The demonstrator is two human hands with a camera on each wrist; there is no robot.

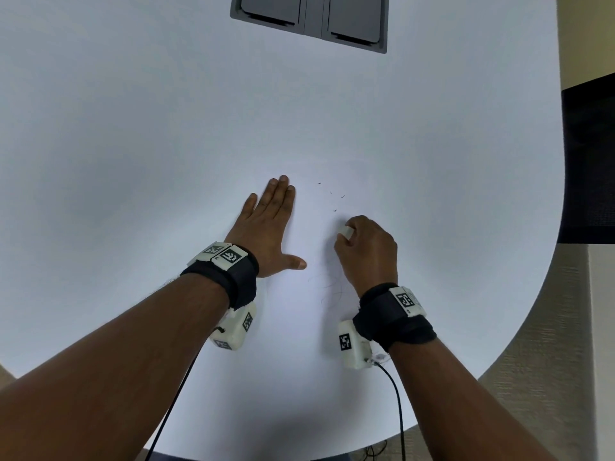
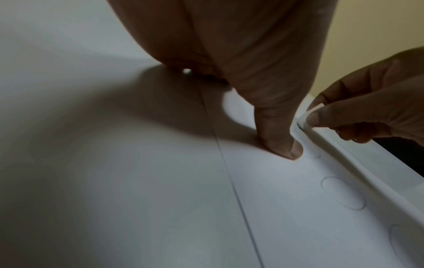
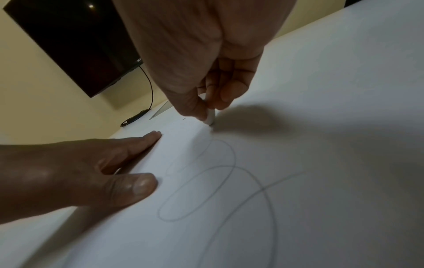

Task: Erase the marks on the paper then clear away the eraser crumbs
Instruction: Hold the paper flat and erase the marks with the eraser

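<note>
Two hands worked on one white sheet of paper (image 3: 298, 127), barely told apart from the white counter (image 1: 133, 128) in head view. Left hand (image 1: 269, 224) laid flat, fingers straight & together, thumb out, pressing paper down. Right hand (image 1: 369, 251) curled tight on white eraser (image 1: 346, 231), pinched betw. thumb & fingers, tip touching paper just right of left hand.

Few dark eraser crumbs (image 1: 332, 196) scattered beyond right hand, near left fingertips. Faint pencil loops (image 1: 332, 287) seen betw. the wrists.

Counter: white, rounded edge at right & near side. Grey recessed panel (image 1: 309, 18) w/ two flaps set in at far edge. Beige wall & black chair back (image 1: 589, 161) off to right; carpet below.

Right wrist view only: pencil loops (image 3: 199, 190) clear, large overlapping ovals close to left thumb; dark screen (image 3: 75, 45) on wall w/ dangling cable (image 3: 149, 90). Left wrist view only: paper's edge as thin line (image 2: 224, 163) across counter, plus eraser (image 2: 307, 114) from the side, edge on paper. Crumbs shown in head view alone.
</note>
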